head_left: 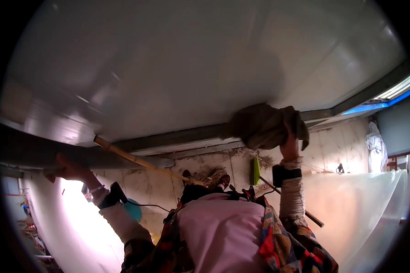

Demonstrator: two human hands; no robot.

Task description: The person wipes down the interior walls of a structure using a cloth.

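A crumpled brown cloth lies against the front edge of a large, smooth grey surface. My right hand is closed on the cloth's right end. On the left, my left hand is beside a long dark grey roll or tube along the surface's edge, thumb and fingers apart. Whether it presses on the tube is hard to make out. A bamboo stick slants from the surface's edge down toward my body, between my two hands.
A green-headed tool with a long dark handle stands by my feet, near brown debris on the pale floor. Translucent plastic sheeting bulges at the right. A teal round object is by my left forearm. White fabric hangs far right.
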